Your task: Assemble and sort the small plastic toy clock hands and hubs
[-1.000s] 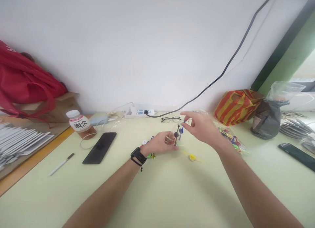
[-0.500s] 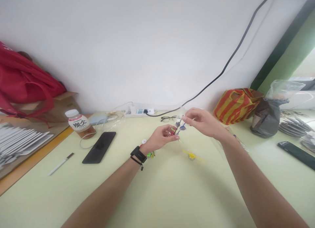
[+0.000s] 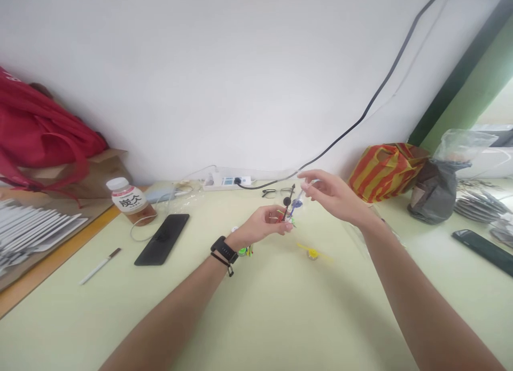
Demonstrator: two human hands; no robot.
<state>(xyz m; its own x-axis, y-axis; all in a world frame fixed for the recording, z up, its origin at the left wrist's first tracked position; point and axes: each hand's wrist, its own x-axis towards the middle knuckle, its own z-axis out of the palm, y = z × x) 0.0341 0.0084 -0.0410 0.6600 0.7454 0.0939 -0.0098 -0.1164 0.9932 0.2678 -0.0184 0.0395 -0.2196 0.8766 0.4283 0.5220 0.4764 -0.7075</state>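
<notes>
My left hand [image 3: 266, 221], with a black band on its wrist, is closed around a small bunch of coloured plastic arrow pointers. A black arrow pointer [image 3: 287, 201] with a round middle sticks up from the fingers, and a blue pointer [image 3: 297, 203] stands beside it; red and green bits show lower down. My right hand [image 3: 326, 192] hovers just right of and above the bunch, thumb and forefinger apart. A pale, blurred piece lies close under its thumb; whether they touch is unclear. On the table below rests a yellow pointer [image 3: 312, 253].
More coloured pieces [image 3: 242, 251] lie beside my left wrist. Leftward are a black phone [image 3: 162, 240], a pen [image 3: 100, 265] and a drink bottle [image 3: 130, 202]. Glasses [image 3: 269, 192] and a power strip [image 3: 226, 182] sit near the wall. A striped bag [image 3: 385, 170] stands at right.
My right hand has risen slightly and its thumb and forefinger have parted. The black pointer now stands out more clearly above my left fingers, which stay closed.
</notes>
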